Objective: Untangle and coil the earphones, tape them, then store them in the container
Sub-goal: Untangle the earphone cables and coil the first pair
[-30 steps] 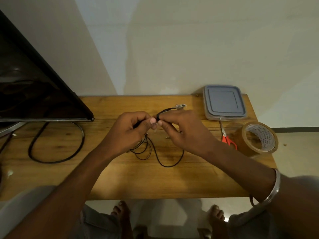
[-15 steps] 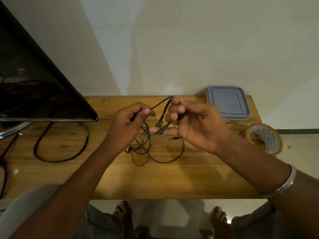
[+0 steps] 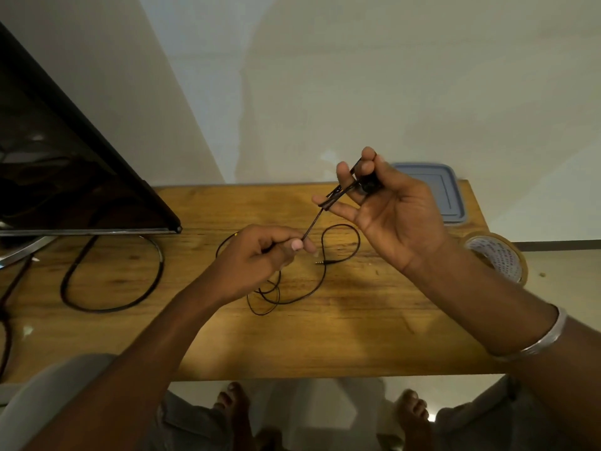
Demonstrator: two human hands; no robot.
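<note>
Black earphones (image 3: 320, 271) lie partly in loose loops on the wooden table (image 3: 357, 336), their jack plug resting near the middle. My right hand (image 3: 387, 213) is raised above the table with the cable wound over its spread fingers and an earbud end held against them. My left hand (image 3: 263, 255) pinches the cable lower down, and a taut stretch runs between both hands. The grey lidded container (image 3: 435, 193) sits at the table's far right corner, partly behind my right hand. The brown tape roll (image 3: 497, 260) stands at the right edge.
A black TV screen (image 3: 65, 177) on a stand fills the left side, with a thick black power cable (image 3: 110, 281) looped on the table below it. My bare feet and knees show under the table's near edge.
My right hand rose and moved right, turning palm-up with the cable over its fingers. My left hand dropped lower, drawing the cable taut. More cable now lies spread out on the table.
</note>
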